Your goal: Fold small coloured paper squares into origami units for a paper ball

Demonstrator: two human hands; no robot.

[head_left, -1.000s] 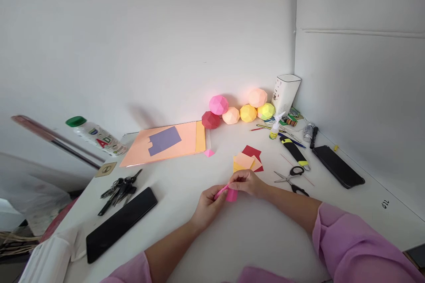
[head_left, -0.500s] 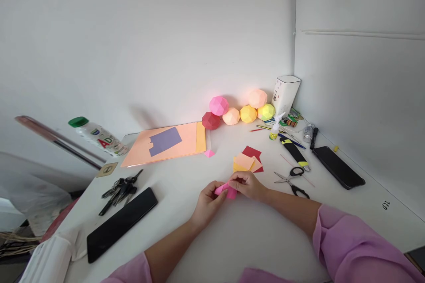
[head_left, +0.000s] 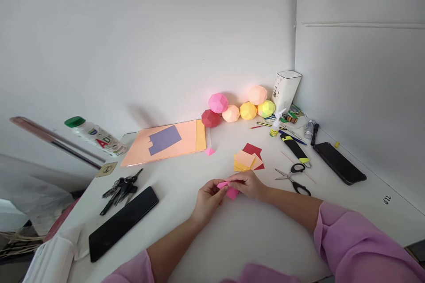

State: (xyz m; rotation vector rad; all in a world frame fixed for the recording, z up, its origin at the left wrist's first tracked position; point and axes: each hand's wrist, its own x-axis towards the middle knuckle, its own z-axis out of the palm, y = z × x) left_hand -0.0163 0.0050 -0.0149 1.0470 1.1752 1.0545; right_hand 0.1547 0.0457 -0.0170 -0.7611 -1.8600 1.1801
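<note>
- Pink paper [head_left: 233, 193], a small piece that looks folded, is held up between the two hands, to the left of the scissors [head_left: 289, 178] and slightly nearer the person than their blades.
- Left hand [head_left: 206, 201]: fingers curled, thumb pressed against them, pinching the paper's left end; it is the hand farther from the scissors.
- Right hand [head_left: 249, 185]: thumb and forefinger closed together on the paper's upper right edge, the other fingers bent; it sits between the paper and the scissors, touching neither blade nor handle.
- How the paper lies beneath the fingertips cannot be told, since the fingers cover part of it.
- Paper squares [head_left: 245, 159] in peach, yellow and red overlap on the counter [head_left: 265, 239], left of the scissors and a little beyond them, just past the right hand.
- Small pink folded piece [head_left: 209, 151]: well to the left of the scissors and farther back.
- Black-and-yellow cutter [head_left: 294, 148]: just beyond the scissors.
- Glue bottle [head_left: 274, 129]: upright, farther behind the scissors.
- Faceted paper balls [head_left: 248, 111]: well behind the scissors and to their left, near the wall.
</note>
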